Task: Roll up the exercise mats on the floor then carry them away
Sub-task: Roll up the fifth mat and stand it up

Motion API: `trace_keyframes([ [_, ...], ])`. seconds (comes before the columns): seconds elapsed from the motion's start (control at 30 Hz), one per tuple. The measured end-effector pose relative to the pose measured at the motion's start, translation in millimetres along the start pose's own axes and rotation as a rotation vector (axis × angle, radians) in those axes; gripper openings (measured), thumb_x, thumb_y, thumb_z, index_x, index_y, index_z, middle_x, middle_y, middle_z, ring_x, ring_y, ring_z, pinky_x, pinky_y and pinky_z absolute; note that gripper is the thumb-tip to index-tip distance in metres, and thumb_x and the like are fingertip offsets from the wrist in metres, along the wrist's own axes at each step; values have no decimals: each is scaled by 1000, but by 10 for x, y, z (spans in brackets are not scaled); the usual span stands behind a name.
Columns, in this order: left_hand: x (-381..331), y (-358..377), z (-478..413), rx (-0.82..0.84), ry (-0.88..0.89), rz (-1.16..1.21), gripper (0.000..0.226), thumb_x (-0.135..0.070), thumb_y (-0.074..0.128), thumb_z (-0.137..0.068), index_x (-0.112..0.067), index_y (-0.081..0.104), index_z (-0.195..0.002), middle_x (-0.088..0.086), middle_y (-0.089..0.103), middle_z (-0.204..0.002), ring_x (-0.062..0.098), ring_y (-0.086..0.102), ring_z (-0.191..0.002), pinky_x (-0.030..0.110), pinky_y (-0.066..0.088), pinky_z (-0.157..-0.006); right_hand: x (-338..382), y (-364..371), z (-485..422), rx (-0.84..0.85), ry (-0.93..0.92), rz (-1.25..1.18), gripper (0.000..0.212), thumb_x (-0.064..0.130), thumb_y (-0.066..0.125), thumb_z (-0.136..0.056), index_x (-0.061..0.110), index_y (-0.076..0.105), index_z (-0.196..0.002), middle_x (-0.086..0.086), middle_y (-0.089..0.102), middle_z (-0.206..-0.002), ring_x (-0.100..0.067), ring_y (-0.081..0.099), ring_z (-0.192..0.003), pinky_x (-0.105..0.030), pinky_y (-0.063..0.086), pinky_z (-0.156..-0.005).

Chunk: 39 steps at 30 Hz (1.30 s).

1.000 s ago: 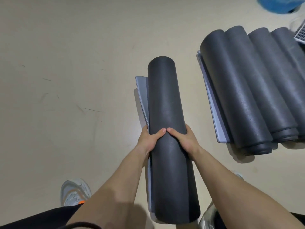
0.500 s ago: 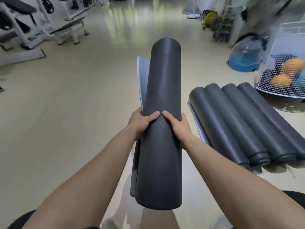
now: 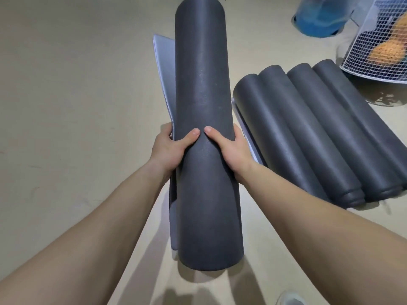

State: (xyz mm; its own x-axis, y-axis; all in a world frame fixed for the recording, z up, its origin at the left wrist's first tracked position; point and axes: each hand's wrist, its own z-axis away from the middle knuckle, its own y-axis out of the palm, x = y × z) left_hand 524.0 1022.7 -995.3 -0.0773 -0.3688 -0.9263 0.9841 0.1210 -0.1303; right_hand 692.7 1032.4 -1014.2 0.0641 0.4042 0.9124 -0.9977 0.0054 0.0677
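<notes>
**Dark rolled mat (image 3: pixel 204 150) held clear of the floor (image 3: pixel 66 106)**

The beige floor spreads under everything in view. The rolled mat is in the air at the middle of the frame, its length running away from the person and its near end casting a shadow on the floor. A pale grey flap (image 3: pixel 164 73) of loose edge runs along its left side. Right of the rolled mat, four rolled mats (image 3: pixel 308 139) of the same dark grey lie on the floor side by side, touching one another. Further right of it, at the frame's edge, stands a white wire basket (image 3: pixel 378 40) holding orange balls (image 3: pixel 387 53). A blue object (image 3: pixel 319 18), blurred, sits right of the rolled mat's far end. The left hand (image 3: pixel 174 148) grips the rolled mat's left side about midway along, thumb laid over the top, and the right hand (image 3: pixel 231 148) grips its right side the same way. The thumb tips nearly meet, and the fingers are hidden beneath. A pale shoe (image 3: pixel 290 300) shows right of the rolled mat's near end
</notes>
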Motion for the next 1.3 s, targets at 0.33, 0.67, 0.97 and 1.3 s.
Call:
trace_keyframes([
  [0.33, -1509, 1214, 955, 213, -186, -164, 46, -37, 84, -85, -30, 65, -126, -9, 76, -115, 12, 75, -101, 38, 60, -94, 1159, -1319, 1221, -209, 191, -218, 58, 54, 86, -74, 45, 61, -125, 18, 75, -114, -7, 73, -105, -41, 57, -98],
  [0.67, -2501, 3484, 2137, 669, -231, -310, 53, -35, 87, -81, -25, 64, -127, -8, 77, -115, 15, 74, -105, 43, 57, -98, 1885, -3446, 2772, -614, 241, -441, 73, 54, 87, -72, 43, 57, -137, 16, 73, -121, -11, 72, -110, -43, 57, -99],
  [0.97, -2387, 5363, 3346, 1089, -177, -445, 60, -41, 87, -75, -22, 64, -127, -6, 78, -113, 16, 75, -103, 43, 57, -98, 1687, -4850, 4211, -1055, 195, -599, 66, 50, 88, -72, 37, 61, -131, 13, 75, -118, -12, 73, -107, -43, 57, -99],
  [1.3, -1542, 7312, 5671, 1422, -43, -756, 79, -63, 85, -61, -24, 62, -125, -6, 75, -119, 16, 73, -107, 42, 57, -99, 547, -6488, 6331, -1434, 211, -751, 77, 61, 88, -59, 39, 60, -128, 16, 73, -118, -10, 71, -106, -40, 56, -100],
])
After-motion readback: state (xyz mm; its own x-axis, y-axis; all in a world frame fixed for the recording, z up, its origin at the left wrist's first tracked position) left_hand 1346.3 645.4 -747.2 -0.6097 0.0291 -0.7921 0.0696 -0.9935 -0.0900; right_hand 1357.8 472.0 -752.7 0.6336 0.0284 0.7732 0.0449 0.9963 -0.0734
